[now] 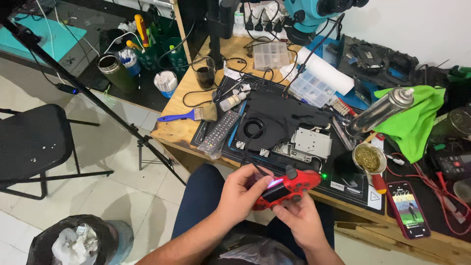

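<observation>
Both hands, left hand (242,192) and right hand (300,219), grasp the red game controller (287,187) above the lap (light, rigid, smooth plastic; likely best held by its grips).

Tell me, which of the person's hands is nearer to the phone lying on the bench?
The right hand. It grips the red game controller from below, on the phone's side. The left hand holds the controller's far end, farther away.

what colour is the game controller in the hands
Red, with a black middle panel and a lit strip; the game controller shows in the head view.
</observation>
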